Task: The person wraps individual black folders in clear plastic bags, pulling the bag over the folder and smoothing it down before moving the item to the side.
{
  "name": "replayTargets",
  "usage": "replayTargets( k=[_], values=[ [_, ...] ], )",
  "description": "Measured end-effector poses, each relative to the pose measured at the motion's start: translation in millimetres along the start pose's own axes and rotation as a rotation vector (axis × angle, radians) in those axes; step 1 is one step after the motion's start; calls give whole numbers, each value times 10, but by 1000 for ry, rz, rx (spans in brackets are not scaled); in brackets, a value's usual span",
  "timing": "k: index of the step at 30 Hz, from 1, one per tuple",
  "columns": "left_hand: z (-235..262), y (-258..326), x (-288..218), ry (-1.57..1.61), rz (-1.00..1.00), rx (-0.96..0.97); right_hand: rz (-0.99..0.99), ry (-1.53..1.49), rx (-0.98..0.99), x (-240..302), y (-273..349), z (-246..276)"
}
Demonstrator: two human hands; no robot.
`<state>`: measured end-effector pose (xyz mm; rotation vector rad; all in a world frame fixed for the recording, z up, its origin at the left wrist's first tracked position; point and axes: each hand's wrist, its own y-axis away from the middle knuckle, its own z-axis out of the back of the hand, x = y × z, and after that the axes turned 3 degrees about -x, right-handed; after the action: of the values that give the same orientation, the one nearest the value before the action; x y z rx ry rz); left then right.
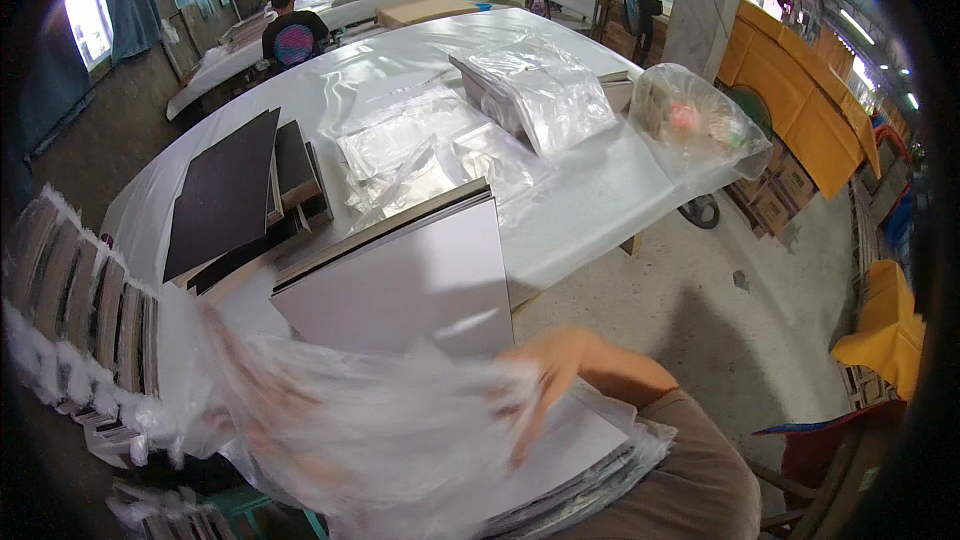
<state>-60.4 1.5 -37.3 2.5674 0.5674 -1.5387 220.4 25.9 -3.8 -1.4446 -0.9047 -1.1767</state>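
Note:
A clear plastic bag [370,420], smeared by motion, spreads across my lap in front of the table. My left hand [255,375] shows through the film at its left side, blurred, its fingers hard to make out. At the bag's right edge, my right hand [548,370] is closed on the film with its fingers pointing down, also blurred. Beneath the bag lies a white board [585,440], on top of a stack of plastic-wrapped boards [600,495] on my lap. Just beyond, a pile of white-faced boards [410,280] rests at the table's near edge.
Black boards [225,200] lie on the left of the film-covered table [590,185]. Further back are loose clear bags [420,145], bagged boards [540,90] and a filled plastic bag [690,120]. Wrapped stacks [85,290] stand at left. A person [292,35] sits beyond.

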Motion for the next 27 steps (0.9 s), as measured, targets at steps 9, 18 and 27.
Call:
replayTargets(
  k=[9,18,27],
  values=[
    [161,-27,-136,258,-36,-11,-75,9,-133,80,43,-84],
    [148,-372,-475,-890,-41,293,-143,599,-1284,275,199,274],
    [42,-299,-140,-1006,-1111,-60,82,1417,-1487,101,-27,178]
  ],
)
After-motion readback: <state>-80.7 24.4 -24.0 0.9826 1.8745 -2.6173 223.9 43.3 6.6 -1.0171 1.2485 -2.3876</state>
